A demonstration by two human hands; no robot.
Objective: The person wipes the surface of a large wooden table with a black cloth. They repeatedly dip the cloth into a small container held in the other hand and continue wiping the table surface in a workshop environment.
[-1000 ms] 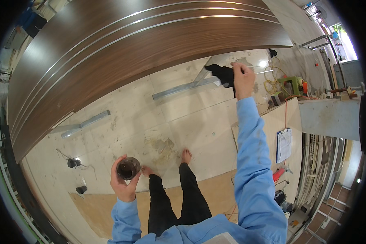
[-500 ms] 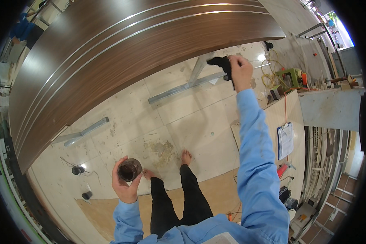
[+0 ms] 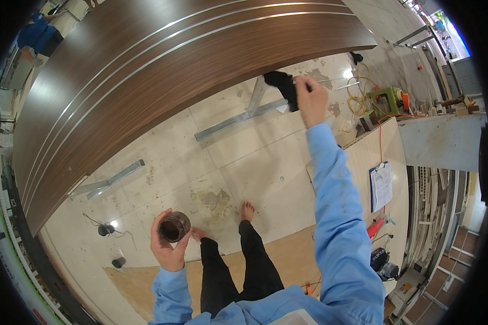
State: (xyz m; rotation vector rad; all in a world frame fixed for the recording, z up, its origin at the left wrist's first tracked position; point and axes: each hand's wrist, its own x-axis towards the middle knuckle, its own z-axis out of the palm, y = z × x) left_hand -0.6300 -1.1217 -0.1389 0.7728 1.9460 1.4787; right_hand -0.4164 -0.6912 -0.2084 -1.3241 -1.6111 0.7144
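My left hand (image 3: 168, 250) is wrapped round an open-topped jar (image 3: 174, 226) with dark brown stuff inside, held low on the left above the floor. On the far right, my right hand (image 3: 311, 100) pinches a limp black cloth (image 3: 282, 86). The cloth hangs out to the left of my fingers, close by the front edge of a large brown wood-grain panel (image 3: 162, 81). Thin silver strips run along the panel's length. Whether the cloth touches the edge I cannot tell.
Metal support legs (image 3: 238, 118) stand on the tiled floor under the panel. To my right is a workbench (image 3: 358, 179) with a clipboard (image 3: 380, 187), a red-handled tool (image 3: 375, 227) and a green machine (image 3: 386, 100). A person in blue (image 3: 35, 35) is at the far left.
My right hand has moved a little left with the black cloth, bringing it nearer the panel's edge. The left hand still holds the jar in nearly the same spot.
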